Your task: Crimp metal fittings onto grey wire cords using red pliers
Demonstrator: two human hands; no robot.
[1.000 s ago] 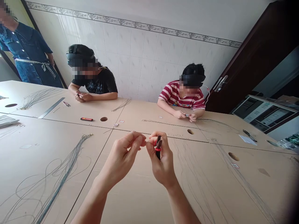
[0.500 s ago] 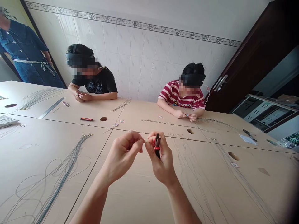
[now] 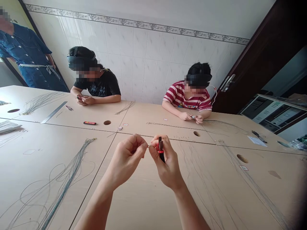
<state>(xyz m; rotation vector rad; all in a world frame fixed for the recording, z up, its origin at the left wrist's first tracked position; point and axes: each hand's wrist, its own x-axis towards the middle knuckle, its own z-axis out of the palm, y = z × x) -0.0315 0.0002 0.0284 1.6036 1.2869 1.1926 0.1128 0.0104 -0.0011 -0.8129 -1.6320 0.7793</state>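
My left hand (image 3: 129, 158) is closed in a pinch, thumb against forefinger, on something too small to make out. Close beside it, my right hand (image 3: 169, 163) is closed around a pair of pliers (image 3: 161, 149) with dark jaws and red and black handles; the jaws point up and away. Its thumb and forefinger also pinch at the same tiny piece between the two hands. On the table to the left lies a bundle of thin grey cords (image 3: 74, 169) with small metal ends. Looser cords (image 3: 203, 179) spread out to the right.
Two people sit across the table (image 3: 134, 198), hands at small work; another person stands at the far left. A red and black box (image 3: 90, 123), a metal ruler (image 3: 54, 111), a pen (image 3: 259, 136) on paper and round cable holes (image 3: 242, 158) are also there.
Both hands stay almost in place, still pinched together. The pliers have tilted slightly to the left, and the view has shifted a little.
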